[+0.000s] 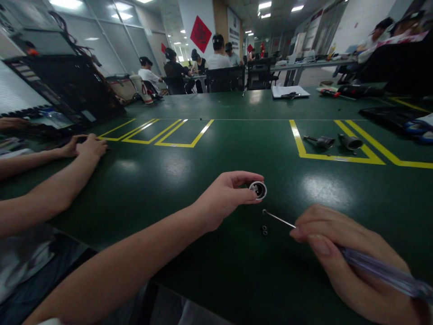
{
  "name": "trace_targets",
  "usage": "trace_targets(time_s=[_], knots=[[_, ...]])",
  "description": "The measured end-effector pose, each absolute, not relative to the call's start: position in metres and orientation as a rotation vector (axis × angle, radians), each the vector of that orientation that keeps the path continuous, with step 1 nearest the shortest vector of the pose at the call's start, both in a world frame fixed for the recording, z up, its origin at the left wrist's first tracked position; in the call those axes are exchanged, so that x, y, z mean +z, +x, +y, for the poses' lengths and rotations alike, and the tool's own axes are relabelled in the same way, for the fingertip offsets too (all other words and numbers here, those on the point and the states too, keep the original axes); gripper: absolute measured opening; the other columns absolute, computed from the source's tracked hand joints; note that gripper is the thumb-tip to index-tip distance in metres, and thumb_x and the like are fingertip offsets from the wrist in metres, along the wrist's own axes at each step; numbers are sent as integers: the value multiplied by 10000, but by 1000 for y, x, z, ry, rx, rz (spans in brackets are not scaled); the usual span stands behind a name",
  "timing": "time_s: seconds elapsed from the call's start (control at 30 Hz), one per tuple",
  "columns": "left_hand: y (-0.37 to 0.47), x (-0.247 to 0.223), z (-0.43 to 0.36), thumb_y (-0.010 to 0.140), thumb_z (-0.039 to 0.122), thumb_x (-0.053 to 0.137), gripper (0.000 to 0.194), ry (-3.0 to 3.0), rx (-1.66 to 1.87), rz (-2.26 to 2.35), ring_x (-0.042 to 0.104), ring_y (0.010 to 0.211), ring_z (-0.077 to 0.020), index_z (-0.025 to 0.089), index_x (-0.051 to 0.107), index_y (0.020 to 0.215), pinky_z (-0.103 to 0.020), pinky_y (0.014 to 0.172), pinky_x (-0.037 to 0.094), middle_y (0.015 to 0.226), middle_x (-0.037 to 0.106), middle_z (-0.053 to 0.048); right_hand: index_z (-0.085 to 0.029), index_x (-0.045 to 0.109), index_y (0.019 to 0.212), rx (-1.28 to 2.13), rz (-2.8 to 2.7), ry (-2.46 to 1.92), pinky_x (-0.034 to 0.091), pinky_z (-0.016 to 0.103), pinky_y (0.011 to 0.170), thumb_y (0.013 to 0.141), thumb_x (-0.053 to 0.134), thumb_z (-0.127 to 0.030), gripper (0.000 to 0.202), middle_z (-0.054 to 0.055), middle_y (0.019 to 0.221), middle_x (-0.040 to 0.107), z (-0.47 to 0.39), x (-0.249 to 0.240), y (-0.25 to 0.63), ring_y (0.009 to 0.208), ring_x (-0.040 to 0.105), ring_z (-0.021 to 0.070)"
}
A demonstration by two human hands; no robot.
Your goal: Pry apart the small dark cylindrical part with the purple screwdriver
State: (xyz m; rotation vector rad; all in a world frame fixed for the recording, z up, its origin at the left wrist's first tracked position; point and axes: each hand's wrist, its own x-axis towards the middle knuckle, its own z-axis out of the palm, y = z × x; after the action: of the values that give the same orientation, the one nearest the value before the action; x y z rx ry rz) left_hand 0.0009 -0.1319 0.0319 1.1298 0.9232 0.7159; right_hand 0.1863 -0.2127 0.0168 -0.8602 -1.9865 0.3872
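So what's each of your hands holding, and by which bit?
Left hand: a small cup, by its side, near the rim. Right hand: a screwdriver, by its handle.

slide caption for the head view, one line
Left hand holding a silver-rimmed fitting, right hand a screwdriver, near two small rings.

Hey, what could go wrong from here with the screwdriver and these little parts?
The small piece seemingly on the tip of the screwdriver could slip off; no finger steadies it. The two small dark rings lie loose on the green tabletop near the right hand, which might brush them away.
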Motion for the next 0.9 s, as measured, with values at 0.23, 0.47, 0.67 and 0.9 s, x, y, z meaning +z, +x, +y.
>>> trace_targets(time_s=[0.23,0.47,0.67,0.9], knots=[[5,35,-137,648,23,638,305,1223,679,971,607,801,-125,127,653,935,-320,843,457,876,675,-46,-181,592,984,205,-2031,-884,507,237,673,829,519,-106,187,45,857,639,-211,11,183,797,603,136],[7,32,-140,658,48,625,281,1306,691,1006,627,762,-134,138,653,922,-294,783,480,810,681,-35,-194,600,978,243,-2081,-939,515,246,619,831,516,-106,191,42,801,633,-211,15,178,735,597,143],[5,23,-139,666,93,626,261,1389,696,997,645,763,-161,138,651,922,-307,752,505,816,686,-53,-186,600,974,251,-2120,-929,511,247,606,837,504,-101,188,47,793,629,-212,17,175,722,595,143],[7,24,-140,681,99,620,225,1363,720,1010,643,759,-155,127,651,902,-303,743,512,813,683,-56,-173,594,967,221,-2137,-914,501,243,581,830,509,-91,181,49,788,618,-212,17,175,706,580,140]])
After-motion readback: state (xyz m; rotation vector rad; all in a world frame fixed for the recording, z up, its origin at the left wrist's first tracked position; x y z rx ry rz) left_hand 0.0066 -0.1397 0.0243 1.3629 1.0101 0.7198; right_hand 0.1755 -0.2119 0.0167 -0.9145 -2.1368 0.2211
